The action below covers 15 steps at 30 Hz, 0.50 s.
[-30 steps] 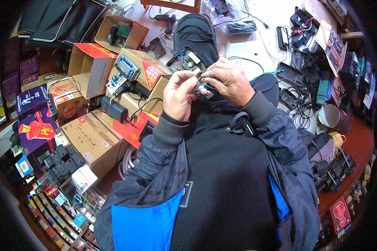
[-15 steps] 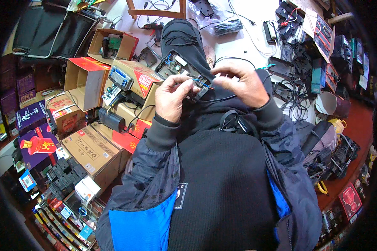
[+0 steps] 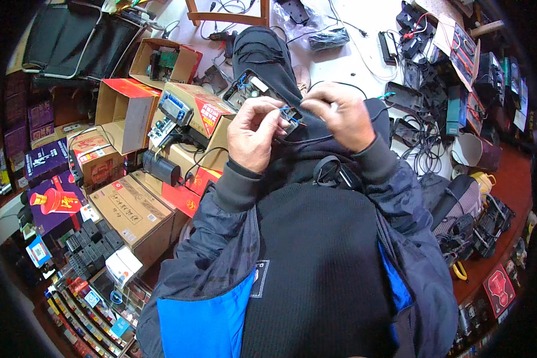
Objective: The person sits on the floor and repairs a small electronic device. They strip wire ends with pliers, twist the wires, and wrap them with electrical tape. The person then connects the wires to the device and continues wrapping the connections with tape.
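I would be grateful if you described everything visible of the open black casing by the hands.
The open casing is black, boxy and plastic-looking. Inside it show a white block and blue wires toward its far end. It slants near end to the right, apparently resting on the dark trouser leg, partly hidden by the left hand; whether that hand touches it is unclear.

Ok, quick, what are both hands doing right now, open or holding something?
Left hand: closed, pinching a thin blue wire.
Right hand: partly curled near it; can't tell if it holds anything.
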Available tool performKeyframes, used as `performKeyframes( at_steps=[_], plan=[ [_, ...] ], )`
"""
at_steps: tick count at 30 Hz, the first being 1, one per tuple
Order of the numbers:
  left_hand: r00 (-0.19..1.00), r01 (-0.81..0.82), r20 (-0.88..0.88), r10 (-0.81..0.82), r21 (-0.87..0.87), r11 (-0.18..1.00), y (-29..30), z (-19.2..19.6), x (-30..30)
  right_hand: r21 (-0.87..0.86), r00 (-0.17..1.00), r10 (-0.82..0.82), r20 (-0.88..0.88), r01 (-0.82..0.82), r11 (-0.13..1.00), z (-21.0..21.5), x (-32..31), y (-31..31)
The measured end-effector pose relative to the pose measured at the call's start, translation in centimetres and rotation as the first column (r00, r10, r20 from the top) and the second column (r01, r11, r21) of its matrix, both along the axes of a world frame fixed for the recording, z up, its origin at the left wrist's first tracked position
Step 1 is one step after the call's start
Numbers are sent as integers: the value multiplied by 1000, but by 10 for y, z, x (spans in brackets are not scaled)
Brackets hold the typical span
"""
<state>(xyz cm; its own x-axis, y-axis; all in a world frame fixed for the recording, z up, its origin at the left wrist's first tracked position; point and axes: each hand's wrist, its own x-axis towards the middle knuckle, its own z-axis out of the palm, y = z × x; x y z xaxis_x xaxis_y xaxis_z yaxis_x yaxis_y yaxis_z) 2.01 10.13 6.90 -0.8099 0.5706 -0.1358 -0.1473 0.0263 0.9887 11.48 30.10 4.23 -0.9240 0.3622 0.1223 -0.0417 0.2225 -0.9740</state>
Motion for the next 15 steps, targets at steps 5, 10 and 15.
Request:
performKeyframes(
  at_steps=[5,10,15],
  plan=[
    [996,1,93,1,-21,1000,2,-1,-1,-56,952,82,294,-69,996,-14,15,24],
    [1000,-13,6,14,-75,997,6,-3,1,-61,967,120,226,-109,992,-21,28,-8],
    [999,-41,-11,40,-84,996,7,-5,-1,119,975,109,195,-134,984,-26,23,-14]
  ],
)
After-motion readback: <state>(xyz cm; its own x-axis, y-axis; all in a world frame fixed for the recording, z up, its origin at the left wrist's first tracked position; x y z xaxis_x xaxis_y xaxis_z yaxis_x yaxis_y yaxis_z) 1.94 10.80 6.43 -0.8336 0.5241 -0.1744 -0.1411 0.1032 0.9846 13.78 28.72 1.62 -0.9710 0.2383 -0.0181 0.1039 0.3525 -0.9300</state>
